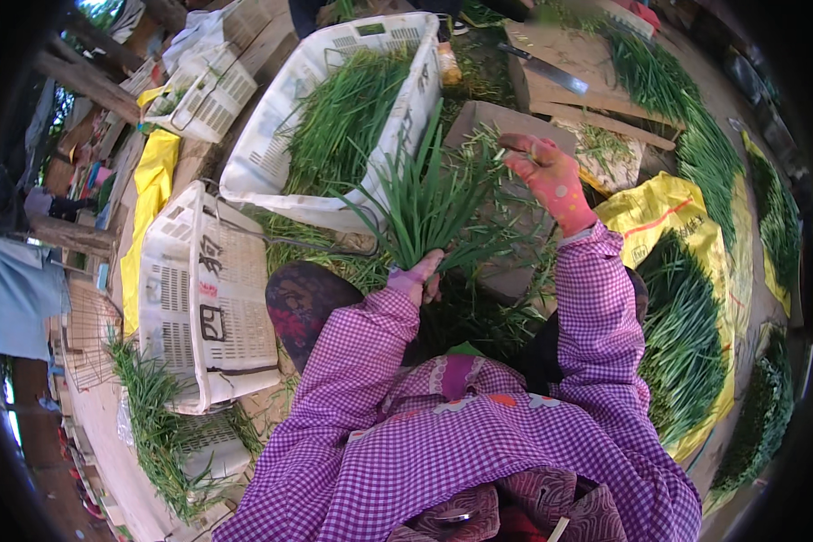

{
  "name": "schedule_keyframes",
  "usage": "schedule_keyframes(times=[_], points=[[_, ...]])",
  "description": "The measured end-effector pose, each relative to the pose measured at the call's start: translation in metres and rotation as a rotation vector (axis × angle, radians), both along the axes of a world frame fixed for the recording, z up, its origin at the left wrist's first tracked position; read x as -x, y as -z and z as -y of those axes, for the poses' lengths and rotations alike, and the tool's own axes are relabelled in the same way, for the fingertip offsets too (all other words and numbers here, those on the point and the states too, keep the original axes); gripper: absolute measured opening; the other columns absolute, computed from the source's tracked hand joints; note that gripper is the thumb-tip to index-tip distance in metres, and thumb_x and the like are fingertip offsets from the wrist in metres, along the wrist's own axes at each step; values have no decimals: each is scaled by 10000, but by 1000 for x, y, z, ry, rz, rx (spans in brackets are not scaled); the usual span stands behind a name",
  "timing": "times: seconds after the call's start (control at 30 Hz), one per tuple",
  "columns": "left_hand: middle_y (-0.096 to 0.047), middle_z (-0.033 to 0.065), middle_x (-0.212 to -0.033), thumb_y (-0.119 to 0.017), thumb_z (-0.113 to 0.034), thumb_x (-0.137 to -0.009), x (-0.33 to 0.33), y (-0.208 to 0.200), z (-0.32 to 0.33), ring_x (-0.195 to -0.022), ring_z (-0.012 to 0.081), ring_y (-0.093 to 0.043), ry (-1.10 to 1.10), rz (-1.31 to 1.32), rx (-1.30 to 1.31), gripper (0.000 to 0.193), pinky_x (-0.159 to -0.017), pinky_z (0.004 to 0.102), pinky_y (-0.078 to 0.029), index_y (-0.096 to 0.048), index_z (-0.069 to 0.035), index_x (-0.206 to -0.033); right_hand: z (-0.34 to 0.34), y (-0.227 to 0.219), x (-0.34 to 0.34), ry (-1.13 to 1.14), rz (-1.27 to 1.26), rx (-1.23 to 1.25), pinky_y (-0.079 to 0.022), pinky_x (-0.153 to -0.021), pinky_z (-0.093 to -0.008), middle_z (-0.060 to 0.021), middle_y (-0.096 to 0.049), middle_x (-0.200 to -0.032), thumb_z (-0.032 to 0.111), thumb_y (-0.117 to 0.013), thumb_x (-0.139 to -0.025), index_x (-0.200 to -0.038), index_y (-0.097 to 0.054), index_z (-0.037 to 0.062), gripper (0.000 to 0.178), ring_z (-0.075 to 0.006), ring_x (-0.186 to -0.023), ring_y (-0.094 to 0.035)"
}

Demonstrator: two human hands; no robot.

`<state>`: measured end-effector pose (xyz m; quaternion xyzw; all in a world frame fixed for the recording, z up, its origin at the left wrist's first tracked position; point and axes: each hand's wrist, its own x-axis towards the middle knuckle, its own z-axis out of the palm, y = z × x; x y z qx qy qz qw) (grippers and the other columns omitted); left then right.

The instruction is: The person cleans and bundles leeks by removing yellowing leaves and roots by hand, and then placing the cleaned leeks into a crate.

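Note:
My left hand (pixel 417 274) is closed around the lower part of a bunch of garlic chives (pixel 425 212), whose green leaves fan out away from me. Beyond it and to the right, my right hand (pixel 551 181) wears a coral glove with pale dots. Its fingers are curled together, and pale bits show by the fingertips; whether they are held is hard to tell. Under that hand lies a grey-brown board (pixel 506 244) strewn with chive scraps. Past the left hand stands a white plastic crate (pixel 253 167) with many chives inside.
A second white crate (pixel 244 312) stands on its side at my left. Far right of centre, a knife (pixel 546 70) lies on a wooden board (pixel 574 90). At right, heaped chives (pixel 682 334) rest on a yellow woven sack (pixel 646 203). Another person's legs (pixel 305 14) show beyond the far crate.

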<state>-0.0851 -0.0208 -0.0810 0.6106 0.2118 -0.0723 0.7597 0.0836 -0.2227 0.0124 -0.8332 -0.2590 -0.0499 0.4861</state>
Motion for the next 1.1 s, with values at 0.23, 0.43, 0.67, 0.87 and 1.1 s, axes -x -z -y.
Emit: schedule_keyframes(times=[0.23, 0.43, 0.67, 0.87, 1.1], points=[[-437, 61, -447, -553, -291, -854, -4, -3, 5, -343, 180, -393, 27, -16, 6, 326, -394, 339, -418, -588, 19, -952, -19, 28, -4, -115, 183, 132, -436, -898, -347, -53, -600, -1133, 376, -649, -775, -1081, -631, 191, 357, -263, -1053, -536], [-455, 28, -478, -565, -297, -854, -11, 20, 3, -365, 137, -410, 90, -114, -50, 298, -377, 287, -371, -612, -52, -1017, -38, 54, -1, -330, 296, 114, -454, -865, -349, -53, -593, -1145, 345, -665, -767, -1060, -646, 173, 341, -270, -1033, -551], [-489, 7, -538, -590, -317, -833, -8, -25, 17, -392, 104, -405, 88, -47, -137, 293, -381, 265, -343, -620, -86, -1012, -51, 39, 21, -88, -689, -642, -476, -684, -266, -39, -646, -833, 64, -665, -777, -950, -629, -44, 207, -132, -740, -593], [-498, -18, -596, -577, -312, -851, -17, -12, 30, -421, 81, -409, -49, -59, -241, 259, -384, 231, -315, -624, -111, -1009, -43, 52, 3, 84, -726, -854, -447, -693, -262, -14, -632, -809, 62, -682, -770, -912, -623, 2, 165, -111, -726, -563], [-548, 35, -594, -713, -348, -742, -20, -2, 15, -396, 137, -479, -233, -300, -155, 324, -351, 263, -368, -597, -52, -805, 14, 17, -29, 250, -441, -884, -430, -703, -249, -61, -652, -837, 234, -642, -826, -900, -649, 16, 230, -128, -734, -583]])
